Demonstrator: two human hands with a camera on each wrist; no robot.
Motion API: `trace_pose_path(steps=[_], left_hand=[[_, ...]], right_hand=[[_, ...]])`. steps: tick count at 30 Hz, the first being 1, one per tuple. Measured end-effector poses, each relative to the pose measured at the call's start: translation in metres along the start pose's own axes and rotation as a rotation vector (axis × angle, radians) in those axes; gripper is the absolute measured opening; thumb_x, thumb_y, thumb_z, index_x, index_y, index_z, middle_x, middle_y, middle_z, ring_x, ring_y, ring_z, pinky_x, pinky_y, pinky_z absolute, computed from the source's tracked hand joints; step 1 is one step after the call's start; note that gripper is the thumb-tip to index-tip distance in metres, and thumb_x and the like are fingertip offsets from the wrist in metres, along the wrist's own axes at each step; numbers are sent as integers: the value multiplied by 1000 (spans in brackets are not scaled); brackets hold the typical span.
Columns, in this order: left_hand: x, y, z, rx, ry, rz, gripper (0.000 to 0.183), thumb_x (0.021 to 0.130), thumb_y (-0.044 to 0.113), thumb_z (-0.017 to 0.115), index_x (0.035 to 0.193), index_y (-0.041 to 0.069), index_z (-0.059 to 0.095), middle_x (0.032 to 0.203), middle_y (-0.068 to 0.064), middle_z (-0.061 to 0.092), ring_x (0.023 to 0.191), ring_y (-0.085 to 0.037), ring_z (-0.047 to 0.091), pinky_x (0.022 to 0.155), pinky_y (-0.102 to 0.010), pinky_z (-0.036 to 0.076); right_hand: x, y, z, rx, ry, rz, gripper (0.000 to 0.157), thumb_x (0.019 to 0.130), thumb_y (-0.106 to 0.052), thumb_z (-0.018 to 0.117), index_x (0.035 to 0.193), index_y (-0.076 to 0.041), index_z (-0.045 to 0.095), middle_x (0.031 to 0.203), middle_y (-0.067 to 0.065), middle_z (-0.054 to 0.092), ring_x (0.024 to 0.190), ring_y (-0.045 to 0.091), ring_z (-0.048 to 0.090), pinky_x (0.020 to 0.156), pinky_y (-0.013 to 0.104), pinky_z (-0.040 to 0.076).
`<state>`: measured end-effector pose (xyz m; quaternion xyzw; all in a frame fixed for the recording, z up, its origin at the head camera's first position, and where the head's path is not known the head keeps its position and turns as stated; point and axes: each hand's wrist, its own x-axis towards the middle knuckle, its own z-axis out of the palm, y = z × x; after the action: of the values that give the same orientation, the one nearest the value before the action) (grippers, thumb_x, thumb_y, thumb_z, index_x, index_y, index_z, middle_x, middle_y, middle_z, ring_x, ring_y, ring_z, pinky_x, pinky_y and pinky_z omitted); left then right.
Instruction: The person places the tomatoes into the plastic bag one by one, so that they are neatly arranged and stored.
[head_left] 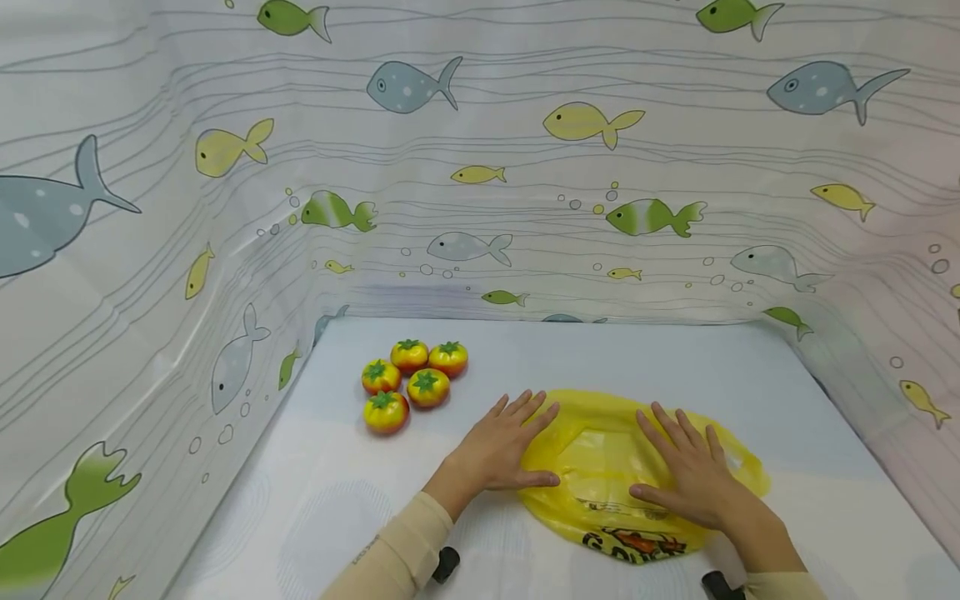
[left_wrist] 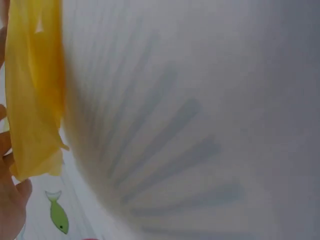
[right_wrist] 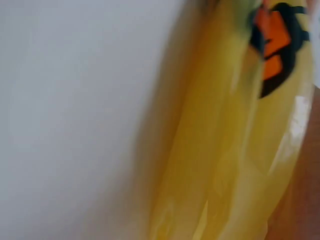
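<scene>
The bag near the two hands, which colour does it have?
The bag is yellow, with black and orange print; it shows best in the head view.

A left hand [head_left: 504, 448] lies spread at nine o'clock on a yellow printed plastic bag [head_left: 600, 454], a right hand [head_left: 692, 477] at three; five yellow-and-red tomato-like fruits [head_left: 427, 390] sit toward the bag's ten o'clock.

Yellow bag [head_left: 603, 454], black-orange print [head_left: 645, 546]; yellow-red fruits [head_left: 429, 400], green leaves [head_left: 426, 381].
</scene>
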<state>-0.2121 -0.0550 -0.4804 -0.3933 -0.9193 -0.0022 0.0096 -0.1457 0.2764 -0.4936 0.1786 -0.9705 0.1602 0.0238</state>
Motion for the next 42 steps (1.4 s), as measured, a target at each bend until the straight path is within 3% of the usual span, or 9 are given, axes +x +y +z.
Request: trace_pose_path(steps=[6, 11, 15, 17, 19, 21, 24, 29, 42], left_hand=[[-1, -4, 10, 22, -51, -56, 108, 87, 88, 40, 166, 18, 16, 172, -4, 16, 158, -24, 17, 128, -50, 18], [-5, -8, 8, 46, -83, -93, 111, 86, 89, 40, 166, 16, 16, 173, -3, 14, 159, -22, 14, 128, -50, 15], [-6, -10, 10, 41, -74, -67, 109, 88, 86, 43, 166, 15, 16, 173, -2, 13, 159, -19, 11, 129, -48, 14], [-5, -10, 10, 33, -71, -42, 106, 90, 82, 46, 166, 15, 16, 173, -1, 12, 159, -18, 9, 129, -47, 13], [-5, -9, 9, 28, -75, -28, 103, 92, 79, 49, 166, 16, 15, 173, 1, 11, 159, -17, 8, 129, -47, 13], [-5, -9, 8, 25, -82, -27, 101, 92, 77, 50, 166, 18, 14, 173, 1, 12, 159, -17, 9, 129, -48, 15], [-6, -8, 6, 1, -105, -48, 103, 91, 80, 47, 167, 19, 12, 173, 0, 12, 159, -17, 11, 128, -50, 15], [-8, -9, 7, -60, -133, -85, 111, 87, 86, 45, 167, 18, 11, 173, -4, 12, 159, -20, 13, 128, -51, 15], [-8, -18, 13, -140, -122, -78, 110, 85, 84, 52, 167, 20, 14, 172, -1, 15, 159, -19, 15, 128, -51, 13]], right_hand=[[-10, 12, 0, 52, 82, -85, 103, 88, -52, 77, 165, -12, 22, 172, 14, 11, 155, 49, 6, 118, 76, 2], [-16, 18, -1, 48, 131, -148, 104, 84, -48, 82, 164, -13, 25, 171, 10, 20, 158, 40, 6, 127, 55, -4], [-17, 19, -2, 11, 158, -158, 104, 82, -49, 83, 162, -11, 29, 167, 14, 29, 157, 38, 13, 128, 40, -5], [-17, 19, -4, 22, 141, -141, 105, 82, -51, 83, 162, -8, 31, 167, 17, 30, 157, 40, 13, 129, 45, -3], [-17, 20, -5, 67, 98, -102, 107, 81, -53, 82, 161, -5, 30, 168, 17, 25, 155, 46, 13, 126, 59, 7], [-17, 21, -6, 131, 48, -61, 110, 81, -54, 82, 162, -5, 27, 170, 17, 20, 153, 52, 11, 119, 72, 15], [-16, 24, -3, 213, -3, -21, 113, 80, -53, 84, 162, -4, 25, 170, 17, 17, 151, 56, 11, 109, 81, 21], [-15, 28, 1, 270, -43, -4, 117, 76, -53, 86, 163, -4, 25, 170, 20, 17, 150, 59, 12, 108, 82, 20], [-14, 31, 2, 225, -39, 5, 128, 70, -60, 88, 163, -3, 20, 168, 25, 17, 147, 58, 19, 106, 79, 29]])
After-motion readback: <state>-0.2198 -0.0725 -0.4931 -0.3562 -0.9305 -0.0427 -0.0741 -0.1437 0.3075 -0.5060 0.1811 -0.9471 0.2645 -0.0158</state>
